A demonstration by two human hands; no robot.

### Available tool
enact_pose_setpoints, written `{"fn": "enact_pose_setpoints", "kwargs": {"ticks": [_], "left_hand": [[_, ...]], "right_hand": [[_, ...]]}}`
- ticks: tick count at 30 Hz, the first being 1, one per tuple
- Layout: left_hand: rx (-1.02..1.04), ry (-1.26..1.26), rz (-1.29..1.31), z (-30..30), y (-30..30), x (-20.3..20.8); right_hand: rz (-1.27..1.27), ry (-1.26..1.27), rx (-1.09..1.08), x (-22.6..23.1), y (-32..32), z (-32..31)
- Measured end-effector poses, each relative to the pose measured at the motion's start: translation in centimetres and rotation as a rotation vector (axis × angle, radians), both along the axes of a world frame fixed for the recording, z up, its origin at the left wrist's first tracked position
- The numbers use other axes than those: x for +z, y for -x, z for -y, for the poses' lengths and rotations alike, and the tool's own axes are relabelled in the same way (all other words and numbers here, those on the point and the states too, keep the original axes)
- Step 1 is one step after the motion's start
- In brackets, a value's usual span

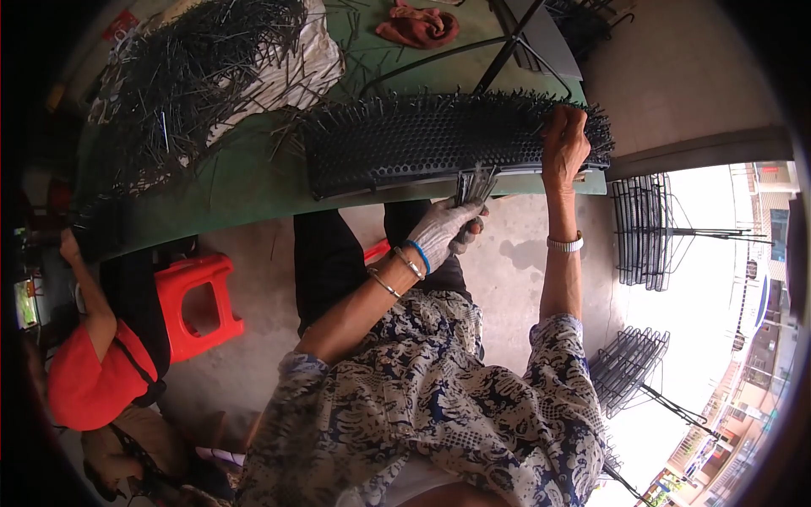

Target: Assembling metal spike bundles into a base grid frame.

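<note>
My left hand (pixel 448 231), in a white knitted glove with a blue cuff, grips a bundle of thin dark rods (pixel 476 182) just below the table's near edge. Above it lies a long, curved black perforated panel (pixel 414 142), its rows of round holes facing me. Many short dark rod ends stand up along the panel's far side. At the panel's right end my bare right hand (pixel 564 148) is closed, fingertips pressed together among the rod ends. Whatever is between those fingers is hidden.
On the green table (pixel 228 207), a heap of loose rods (pixel 203 76) covers a white sack (pixel 312 63). A reddish cloth (pixel 417 25) lies farther back. Stacked wire racks (pixel 644 230) stand right. A person in red (pixel 101 372) sits left, near a red stool (pixel 198 308).
</note>
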State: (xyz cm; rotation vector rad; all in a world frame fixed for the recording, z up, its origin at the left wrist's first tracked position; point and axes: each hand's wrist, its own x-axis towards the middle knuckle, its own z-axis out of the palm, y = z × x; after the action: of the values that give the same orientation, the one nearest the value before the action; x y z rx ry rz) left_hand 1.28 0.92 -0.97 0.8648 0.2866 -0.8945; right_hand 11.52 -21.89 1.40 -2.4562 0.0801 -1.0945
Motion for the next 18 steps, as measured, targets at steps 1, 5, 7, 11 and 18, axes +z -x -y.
{"fn": "enact_pose_setpoints", "kwargs": {"ticks": [1, 5, 7, 11, 18], "left_hand": [[0.0, 0.002, 0.001, -0.1, 0.0, 0.1], [0.017, 0.017, -0.018, -0.5, 0.0, 0.5], [0.026, 0.017, -0.03, -0.5, 0.1, 0.2], [0.031, 0.01, -0.015, -0.5, 0.0, -0.3], [0.022, -0.003, -0.02, -0.3, 0.1, -0.1]], "right_hand": [[-0.008, 0.034, -0.027, 0.0, 0.0, 0.0], [0.028, 0.082, -0.084, 0.1, 0.3, -0.9], [0.006, 0.1, -0.146, -0.1, 0.3, -1.0], [-0.028, 0.067, 0.006, 0.4, 0.3, -0.3], [-0.1, 0.017, 0.171, 1.3, -0.7, 0.9]]}}
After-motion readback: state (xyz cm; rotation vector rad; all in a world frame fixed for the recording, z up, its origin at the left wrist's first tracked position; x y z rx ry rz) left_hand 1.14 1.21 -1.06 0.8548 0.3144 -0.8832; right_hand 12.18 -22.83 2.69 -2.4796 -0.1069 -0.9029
